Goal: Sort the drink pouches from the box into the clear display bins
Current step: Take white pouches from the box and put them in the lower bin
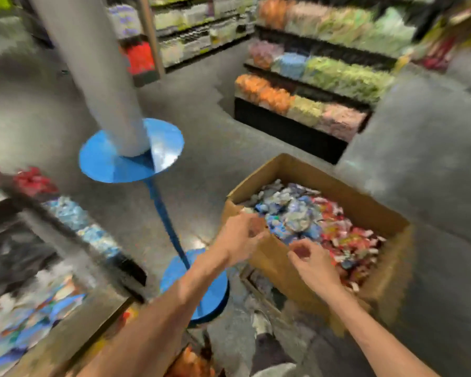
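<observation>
Looks like the pick-up step: both hands hover at the near-left corner of the cardboard box [305, 175], which is stuffed with drink pouches [297, 216], blue-white ones on its left, red ones on its right. The left hand [242, 235] and right hand [314, 263] both have fingers curled in, but it's too blurry to tell whether either grip has a pouch or how far open it is. Next move, I'd guess, needs a firm hold on 1 colour, then a swing left to the clear display bins [98, 238].
</observation>
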